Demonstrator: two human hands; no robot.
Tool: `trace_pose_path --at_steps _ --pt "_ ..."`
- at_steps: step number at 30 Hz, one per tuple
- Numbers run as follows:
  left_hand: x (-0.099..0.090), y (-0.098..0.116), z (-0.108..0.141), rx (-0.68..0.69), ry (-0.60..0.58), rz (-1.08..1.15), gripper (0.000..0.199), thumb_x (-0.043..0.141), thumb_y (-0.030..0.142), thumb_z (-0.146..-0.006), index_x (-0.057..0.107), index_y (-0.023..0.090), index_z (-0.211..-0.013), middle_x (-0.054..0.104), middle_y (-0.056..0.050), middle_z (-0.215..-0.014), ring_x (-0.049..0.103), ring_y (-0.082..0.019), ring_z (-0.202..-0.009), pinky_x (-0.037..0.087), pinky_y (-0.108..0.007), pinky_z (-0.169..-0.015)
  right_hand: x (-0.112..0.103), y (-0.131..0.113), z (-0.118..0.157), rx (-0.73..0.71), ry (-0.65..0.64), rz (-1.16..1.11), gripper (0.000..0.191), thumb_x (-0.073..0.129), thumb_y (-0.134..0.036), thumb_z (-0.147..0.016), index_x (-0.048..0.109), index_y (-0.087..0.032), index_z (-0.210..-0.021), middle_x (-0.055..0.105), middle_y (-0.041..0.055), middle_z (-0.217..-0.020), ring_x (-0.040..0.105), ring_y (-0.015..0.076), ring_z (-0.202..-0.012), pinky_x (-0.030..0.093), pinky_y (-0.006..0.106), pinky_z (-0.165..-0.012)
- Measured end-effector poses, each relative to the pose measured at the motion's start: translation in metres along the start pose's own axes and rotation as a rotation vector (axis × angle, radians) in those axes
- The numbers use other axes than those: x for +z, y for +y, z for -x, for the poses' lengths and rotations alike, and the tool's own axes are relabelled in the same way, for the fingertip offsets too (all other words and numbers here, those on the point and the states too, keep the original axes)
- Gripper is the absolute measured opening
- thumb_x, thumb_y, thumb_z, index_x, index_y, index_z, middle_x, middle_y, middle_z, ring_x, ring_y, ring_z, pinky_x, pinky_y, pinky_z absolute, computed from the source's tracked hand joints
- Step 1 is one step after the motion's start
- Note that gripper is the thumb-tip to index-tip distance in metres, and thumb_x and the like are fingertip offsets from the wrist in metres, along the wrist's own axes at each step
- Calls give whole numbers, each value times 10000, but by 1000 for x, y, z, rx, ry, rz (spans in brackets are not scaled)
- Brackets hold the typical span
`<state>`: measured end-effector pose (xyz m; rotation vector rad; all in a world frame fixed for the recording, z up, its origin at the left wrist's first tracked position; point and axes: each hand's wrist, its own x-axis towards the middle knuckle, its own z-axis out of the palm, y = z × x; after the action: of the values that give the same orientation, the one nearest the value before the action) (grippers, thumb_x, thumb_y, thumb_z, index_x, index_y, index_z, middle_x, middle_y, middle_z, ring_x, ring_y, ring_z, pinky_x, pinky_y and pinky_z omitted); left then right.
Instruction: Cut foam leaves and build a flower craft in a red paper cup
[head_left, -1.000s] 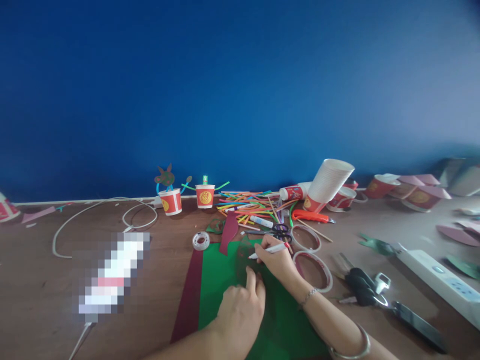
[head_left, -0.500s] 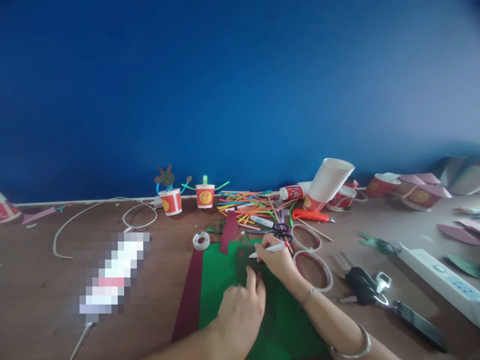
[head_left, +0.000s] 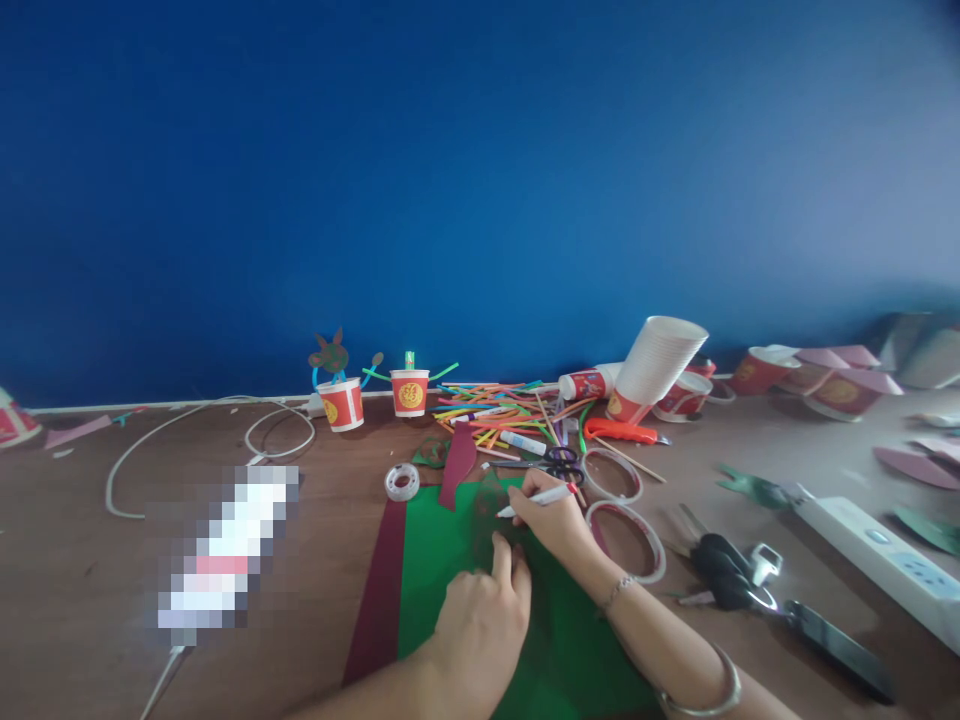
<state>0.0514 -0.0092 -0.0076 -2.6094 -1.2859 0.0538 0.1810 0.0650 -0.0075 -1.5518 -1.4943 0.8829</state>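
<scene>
My right hand (head_left: 553, 512) grips a white marker with a red end (head_left: 551, 496). The marker's tip is at the green paper (head_left: 435, 540), close to a dark, faint patch on it that I cannot make out clearly. Just below the tip, my left hand (head_left: 484, 610) rests on the sheet with its index finger stretched forward and the other fingers partly bent, holding nothing. A maroon sheet (head_left: 375, 590) shows from under the green paper's left side. A cut maroon paper shape (head_left: 457, 465) overlaps the upper edge of the green sheet.
Behind the paper lie scissors (head_left: 555, 463), a glue stick (head_left: 523, 443) and colourful straws (head_left: 487, 410). Tape rolls (head_left: 401, 482) flank it. Stacked paper cups (head_left: 660, 360) lean at the back. Keys (head_left: 727, 570) and a power strip (head_left: 885, 560) sit right; a cable (head_left: 112, 480) curls left.
The marker and right hand have shifted very slightly over the green paper. The left hand stays in place.
</scene>
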Motion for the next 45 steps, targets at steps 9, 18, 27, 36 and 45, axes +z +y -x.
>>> trace_pose_path --at_steps 9,18,27,36,45 --pt "2 1 1 -3 17 -17 449 445 87 -806 473 123 -1253 533 -236 -1195 607 -109 -496 486 -223 -426 0 -1 1 -4 1 6 221 504 -292 -703 389 -223 -526 528 -43 -417 549 128 -438 375 200 -422" --pt "0 1 1 -8 7 -16 453 448 81 -801 478 128 -1250 541 -223 -1196 607 -107 -488 484 -217 -421 0 -1 0 -9 18 34 223 507 -288 -693 388 -224 -516 538 -39 -413 538 125 -430 372 199 -419" --pt "2 0 1 5 3 -25 445 462 92 -804 479 126 -1247 541 -232 -1187 608 -110 -493 481 -219 -419 -1 -2 1 -7 22 51 227 509 -280 -693 386 -222 -511 537 -41 -408 532 123 -422 375 202 -424" --pt "0 -1 0 2 -12 -22 451 461 95 -810 466 128 -1259 529 -243 -1193 606 -111 -497 478 -223 -423 -1 4 -1 -25 60 -21 207 496 -242 -699 383 -222 -526 518 -49 -391 505 113 -389 373 207 -424" --pt "0 0 1 0 0 -19 447 471 104 -806 478 131 -1251 536 -238 -1192 609 -106 -495 486 -217 -431 -2 -3 1 -2 25 45 219 507 -279 -695 390 -219 -521 519 -49 -407 522 117 -423 366 203 -428"
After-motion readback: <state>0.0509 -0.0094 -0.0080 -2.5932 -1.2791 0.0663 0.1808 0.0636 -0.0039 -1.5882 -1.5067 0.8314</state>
